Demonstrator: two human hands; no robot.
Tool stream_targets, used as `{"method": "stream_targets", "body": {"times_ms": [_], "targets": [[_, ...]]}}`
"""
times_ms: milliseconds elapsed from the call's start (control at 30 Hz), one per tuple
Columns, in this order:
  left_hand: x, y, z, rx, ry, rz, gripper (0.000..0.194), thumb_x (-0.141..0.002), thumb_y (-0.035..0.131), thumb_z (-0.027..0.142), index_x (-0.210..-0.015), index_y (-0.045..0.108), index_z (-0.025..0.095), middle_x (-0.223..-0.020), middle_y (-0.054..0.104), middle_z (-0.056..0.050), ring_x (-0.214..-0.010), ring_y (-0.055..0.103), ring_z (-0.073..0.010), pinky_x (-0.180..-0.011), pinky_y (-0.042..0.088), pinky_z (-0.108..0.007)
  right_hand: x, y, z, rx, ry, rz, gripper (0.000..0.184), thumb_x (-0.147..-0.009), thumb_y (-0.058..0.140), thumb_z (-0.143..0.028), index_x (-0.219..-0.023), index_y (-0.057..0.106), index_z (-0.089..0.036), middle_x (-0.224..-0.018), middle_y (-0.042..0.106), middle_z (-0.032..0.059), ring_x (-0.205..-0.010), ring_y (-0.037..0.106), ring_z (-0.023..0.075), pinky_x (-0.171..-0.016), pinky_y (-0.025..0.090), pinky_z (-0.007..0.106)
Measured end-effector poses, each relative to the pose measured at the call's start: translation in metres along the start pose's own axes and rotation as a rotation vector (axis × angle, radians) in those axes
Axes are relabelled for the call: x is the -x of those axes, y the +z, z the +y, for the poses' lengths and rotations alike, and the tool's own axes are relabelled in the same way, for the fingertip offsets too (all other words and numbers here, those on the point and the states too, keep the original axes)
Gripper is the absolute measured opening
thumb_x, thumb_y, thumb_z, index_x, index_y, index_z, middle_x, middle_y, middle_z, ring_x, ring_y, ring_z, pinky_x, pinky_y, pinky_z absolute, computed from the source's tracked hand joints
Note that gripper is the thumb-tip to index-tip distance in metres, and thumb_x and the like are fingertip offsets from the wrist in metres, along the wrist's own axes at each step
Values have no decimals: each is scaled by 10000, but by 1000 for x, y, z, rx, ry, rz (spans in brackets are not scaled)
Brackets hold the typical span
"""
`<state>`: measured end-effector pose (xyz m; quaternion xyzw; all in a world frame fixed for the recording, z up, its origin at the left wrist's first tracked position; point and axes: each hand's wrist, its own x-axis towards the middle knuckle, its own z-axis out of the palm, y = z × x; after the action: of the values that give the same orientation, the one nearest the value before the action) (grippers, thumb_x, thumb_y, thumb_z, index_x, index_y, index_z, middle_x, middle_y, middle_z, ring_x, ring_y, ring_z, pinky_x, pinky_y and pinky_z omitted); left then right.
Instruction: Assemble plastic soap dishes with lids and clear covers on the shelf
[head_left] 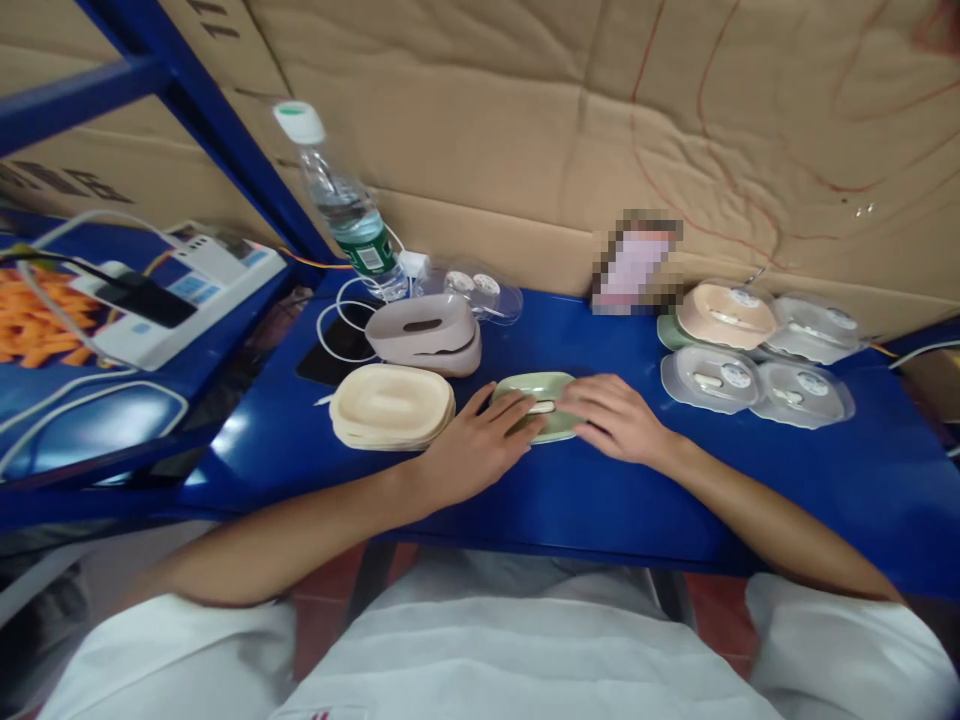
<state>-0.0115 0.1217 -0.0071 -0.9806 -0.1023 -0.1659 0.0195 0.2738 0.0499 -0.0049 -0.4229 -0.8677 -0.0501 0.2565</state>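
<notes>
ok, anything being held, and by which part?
Green piece on the blue table: left hand over its left side, right hand at its right end. Gripped or just touched, can't tell.

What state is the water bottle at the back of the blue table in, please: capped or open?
Capped: a white cap sits over the neck of the bottle.

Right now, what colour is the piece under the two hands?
Pale green, seen best in the head view.
</notes>
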Motion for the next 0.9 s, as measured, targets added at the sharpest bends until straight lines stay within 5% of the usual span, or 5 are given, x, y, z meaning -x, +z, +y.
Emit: {"method": "stream_targets", "body": {"times_ms": [267,433,600,767,900], "targets": [[-7,-3,-4,154,63,-5,366,-1117,566,388,-1422,657,208,-1501,647,-146,-1411,601,-300,-1244,422,-556,-132,64,76,-200,388,-38,896,-980,728,-532,-1710,337,-192,-1762,349,190,-1645,340,360,-1323,360,594],[-6,-10,-8,179,81,12,261,-1081,630,340,-1287,719,207,-1421,674,-132,-1338,643,-290,-1215,465,-522,-160,83,93,-301,319,36,650,-1015,667,-573,-1536,601,-188,-1567,620,168,-1484,576,321,-1292,422,536],[-2,-9,-3,208,-22,38,488,-1049,662,313,-1516,568,209,-1563,562,-194,-1413,587,-348,-1145,536,-538,-123,36,73,-308,360,180,528,-1072,587,-557,-1451,679,-201,-1442,728,128,-1339,697,295,-1197,533,509],[0,-3,0,260,-131,175,743,-985,758,340,-1633,409,231,-1712,334,-256,-1585,402,-427,-1221,468,-630,-47,-24,15,-261,476,239,361,-1085,616,-458,-1375,725,-272,-1340,773,86,-1238,740,272,-1120,599,499],[-2,2,0,331,-163,207,856,-959,800,331,-1671,328,276,-1748,259,-235,-1645,304,-425,-1279,409,-647,-1,-41,-21,-229,270,150,298,-1050,691,-334,-1341,729,-281,-1327,734,97,-1287,698,276,-1171,574,525]]}}
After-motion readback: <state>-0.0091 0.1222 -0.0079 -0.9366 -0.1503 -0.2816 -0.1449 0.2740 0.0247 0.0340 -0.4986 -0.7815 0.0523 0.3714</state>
